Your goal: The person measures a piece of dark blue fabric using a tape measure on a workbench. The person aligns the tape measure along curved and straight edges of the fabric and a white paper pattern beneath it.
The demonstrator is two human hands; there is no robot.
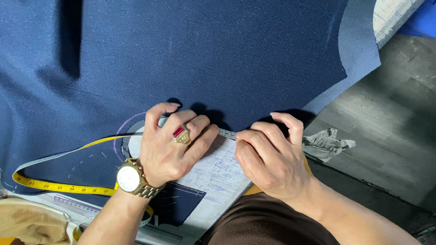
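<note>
We stretch a measuring tape (pixel 227 134) between both hands on navy cloth (pixel 206 52).

Our left hand (pixel 174 145) presses it with fingers curled; our right hand (pixel 271 157) pinches its end, just beside the left.

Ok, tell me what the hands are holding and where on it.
Both hold a measuring tape stretched flat on the navy fabric. The left hand presses a stretch of it down; the right hand pinches its end section at the fingertips.
</note>
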